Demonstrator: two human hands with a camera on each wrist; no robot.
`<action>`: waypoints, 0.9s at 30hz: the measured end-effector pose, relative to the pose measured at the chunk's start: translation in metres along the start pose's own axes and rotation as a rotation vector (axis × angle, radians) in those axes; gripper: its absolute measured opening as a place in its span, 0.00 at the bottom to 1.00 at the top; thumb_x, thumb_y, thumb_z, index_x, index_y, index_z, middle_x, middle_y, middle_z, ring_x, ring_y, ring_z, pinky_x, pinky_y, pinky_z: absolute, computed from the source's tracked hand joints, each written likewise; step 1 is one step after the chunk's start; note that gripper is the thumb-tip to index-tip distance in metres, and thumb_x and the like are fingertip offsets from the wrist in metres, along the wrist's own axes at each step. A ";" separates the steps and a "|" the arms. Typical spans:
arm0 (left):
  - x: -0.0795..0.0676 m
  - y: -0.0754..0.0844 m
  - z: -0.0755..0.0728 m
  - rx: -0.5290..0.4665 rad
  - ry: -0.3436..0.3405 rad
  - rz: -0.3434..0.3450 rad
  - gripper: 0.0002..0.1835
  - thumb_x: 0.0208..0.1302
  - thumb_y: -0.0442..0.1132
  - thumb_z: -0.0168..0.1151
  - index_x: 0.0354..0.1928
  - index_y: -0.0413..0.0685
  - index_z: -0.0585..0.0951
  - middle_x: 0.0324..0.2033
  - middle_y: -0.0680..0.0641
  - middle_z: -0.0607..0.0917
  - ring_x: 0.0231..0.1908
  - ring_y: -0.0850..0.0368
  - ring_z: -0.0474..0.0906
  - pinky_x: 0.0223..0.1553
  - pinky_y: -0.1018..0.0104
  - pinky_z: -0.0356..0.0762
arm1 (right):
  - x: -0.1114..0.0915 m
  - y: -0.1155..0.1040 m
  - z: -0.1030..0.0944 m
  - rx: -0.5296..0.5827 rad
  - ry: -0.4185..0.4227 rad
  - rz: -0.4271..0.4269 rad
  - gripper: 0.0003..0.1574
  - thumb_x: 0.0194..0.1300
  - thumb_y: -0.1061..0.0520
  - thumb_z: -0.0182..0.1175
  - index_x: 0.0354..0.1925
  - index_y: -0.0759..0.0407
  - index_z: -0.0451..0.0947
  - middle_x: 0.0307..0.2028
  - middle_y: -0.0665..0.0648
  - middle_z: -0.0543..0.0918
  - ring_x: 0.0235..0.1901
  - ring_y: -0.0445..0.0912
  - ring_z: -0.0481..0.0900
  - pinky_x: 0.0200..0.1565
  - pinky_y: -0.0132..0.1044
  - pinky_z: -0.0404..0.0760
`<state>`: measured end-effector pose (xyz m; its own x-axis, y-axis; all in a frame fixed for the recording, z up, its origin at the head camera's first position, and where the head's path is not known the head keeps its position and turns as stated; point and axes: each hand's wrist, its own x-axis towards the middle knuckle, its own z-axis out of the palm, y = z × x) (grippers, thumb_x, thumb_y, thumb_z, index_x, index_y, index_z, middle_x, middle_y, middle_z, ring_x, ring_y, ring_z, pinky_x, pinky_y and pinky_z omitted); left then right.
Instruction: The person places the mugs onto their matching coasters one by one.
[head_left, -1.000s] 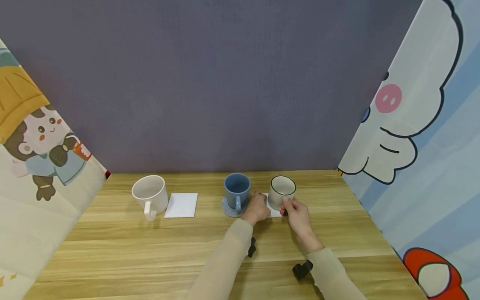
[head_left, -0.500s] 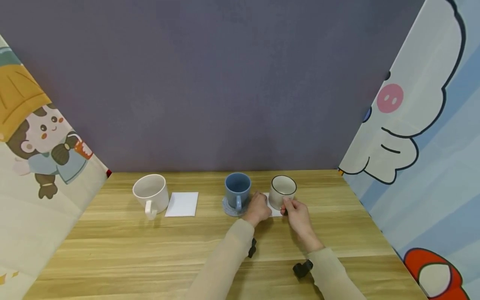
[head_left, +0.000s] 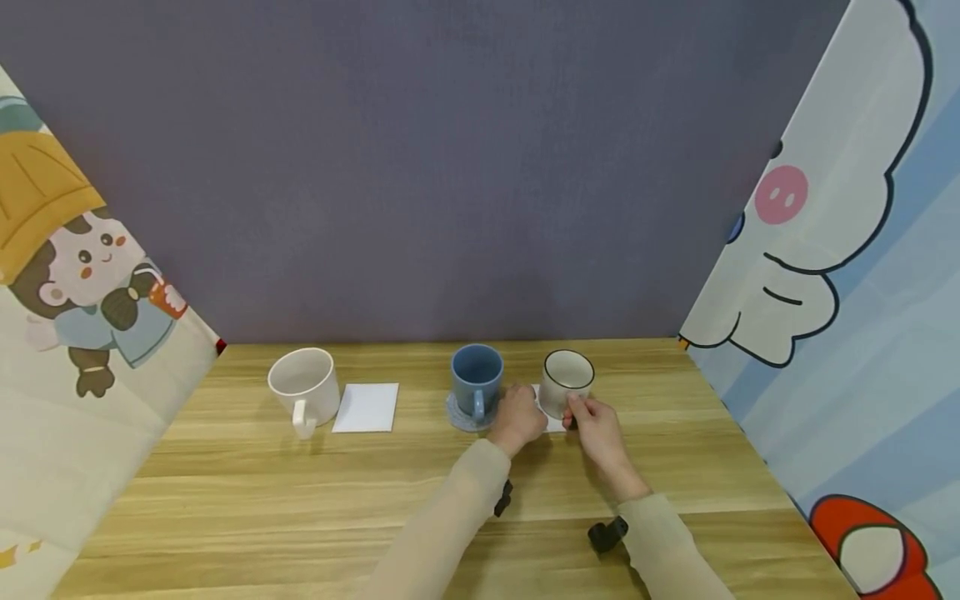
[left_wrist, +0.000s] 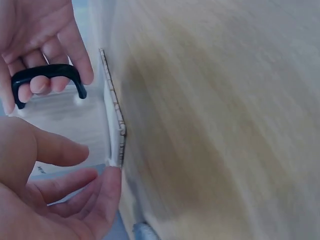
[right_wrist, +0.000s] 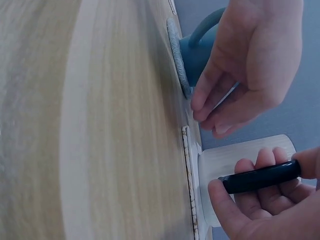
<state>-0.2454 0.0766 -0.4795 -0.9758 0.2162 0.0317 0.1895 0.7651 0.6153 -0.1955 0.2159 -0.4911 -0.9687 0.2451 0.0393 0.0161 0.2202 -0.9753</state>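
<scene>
A whitish mug (head_left: 562, 382) with a dark rim stands upright on a white square coaster (right_wrist: 189, 180). My right hand (head_left: 597, 427) holds this mug by its black handle (right_wrist: 262, 177), with fingers curled through the loop in both wrist views. My left hand (head_left: 517, 415) is low on the mug's left side. In the left wrist view, one of its fingertips (left_wrist: 112, 175) meets the corner of the coaster, while the thumb stays apart. Just left of this hand, a blue mug (head_left: 476, 385) stands on a round grey-blue coaster (head_left: 457, 417).
Farther left on the wooden table (head_left: 300, 508) are a wide white mug (head_left: 309, 392) and a white square coaster (head_left: 367, 407) lying beside it. A grey-purple panel (head_left: 450, 183) rises at the table's back edge. Printed cartoon sheets (head_left: 840, 217) flank both sides.
Both hands keep nearly the same positions at the dark-rimmed mug and its coaster. The head view has shifted very slightly; the mugs stand as before.
</scene>
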 end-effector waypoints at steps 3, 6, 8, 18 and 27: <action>-0.003 0.001 -0.004 -0.020 0.010 -0.005 0.11 0.53 0.28 0.64 0.40 0.37 0.83 0.39 0.41 0.82 0.35 0.47 0.79 0.38 0.54 0.79 | 0.000 -0.001 0.001 0.013 0.004 0.002 0.27 0.81 0.49 0.50 0.35 0.72 0.78 0.28 0.55 0.80 0.32 0.45 0.78 0.41 0.40 0.82; -0.006 0.002 -0.009 -0.029 0.017 0.008 0.12 0.54 0.28 0.63 0.42 0.36 0.84 0.41 0.41 0.84 0.38 0.46 0.81 0.39 0.54 0.81 | 0.000 -0.001 0.001 0.021 0.004 0.001 0.28 0.81 0.49 0.50 0.35 0.73 0.78 0.28 0.55 0.80 0.31 0.44 0.77 0.40 0.41 0.83; -0.009 0.003 -0.012 -0.028 0.017 0.023 0.13 0.56 0.29 0.62 0.44 0.36 0.85 0.44 0.40 0.85 0.41 0.44 0.83 0.42 0.52 0.82 | 0.000 -0.001 0.001 0.019 0.000 -0.002 0.28 0.81 0.49 0.50 0.35 0.74 0.78 0.28 0.56 0.80 0.31 0.44 0.77 0.40 0.40 0.83; -0.026 0.012 -0.036 -0.048 0.034 0.132 0.18 0.66 0.34 0.60 0.56 0.40 0.83 0.52 0.42 0.85 0.54 0.42 0.81 0.53 0.51 0.80 | 0.000 0.000 0.000 0.027 -0.004 -0.002 0.29 0.80 0.49 0.51 0.35 0.75 0.78 0.29 0.58 0.81 0.32 0.46 0.78 0.39 0.40 0.83; -0.037 0.011 -0.058 -0.173 0.100 0.199 0.14 0.68 0.36 0.60 0.53 0.42 0.85 0.48 0.45 0.86 0.45 0.53 0.84 0.45 0.58 0.82 | 0.002 0.001 0.001 0.042 -0.006 0.009 0.29 0.80 0.48 0.51 0.34 0.74 0.78 0.28 0.59 0.81 0.32 0.46 0.78 0.38 0.39 0.82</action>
<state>-0.2141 0.0415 -0.4280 -0.9288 0.2845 0.2374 0.3654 0.5969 0.7143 -0.1980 0.2156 -0.4920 -0.9701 0.2409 0.0296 0.0142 0.1779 -0.9839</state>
